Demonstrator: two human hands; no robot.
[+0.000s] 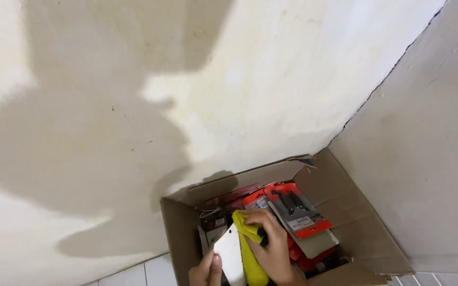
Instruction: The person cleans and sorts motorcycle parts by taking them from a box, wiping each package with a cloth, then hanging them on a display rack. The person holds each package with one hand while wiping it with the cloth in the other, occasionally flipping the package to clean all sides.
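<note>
Head view, bottom edge, nearest the lens: left hand [206, 273], mostly cut off by the frame, thumb pressed on the lower corner of a flat white scraper blade [230, 254], so closed in a pinch on it; remaining fingers out of sight. Just beside it, right hand [272, 249], fingers curled over a bunched yellow cloth [249, 249], closed on the cloth and pressing it against the blade's right edge. Blade: pale, smooth, roughly rectangular, tilted slightly, held above the near left part of an open brown cardboard box [356, 212]. Cloth: bright yellow, crumpled at the top, hanging in a narrow fold toward the lower frame edge. Inside the box, behind the hands: red and orange carded tool packs [298, 212], topmost one lying tilted with a dark-handled tool under clear plastic; smaller packs stacked against the far wall of the box. Box flaps open, standing in a corner of the room. Behind it: cream plastered wall [271, 79], stained and uneven, crossed by broad soft shadows on the left; second wall [430, 137], greyer, meeting it at a dark cracked seam on the right. Below: pale tiled floor [144, 273], with thin grout lines.
</note>
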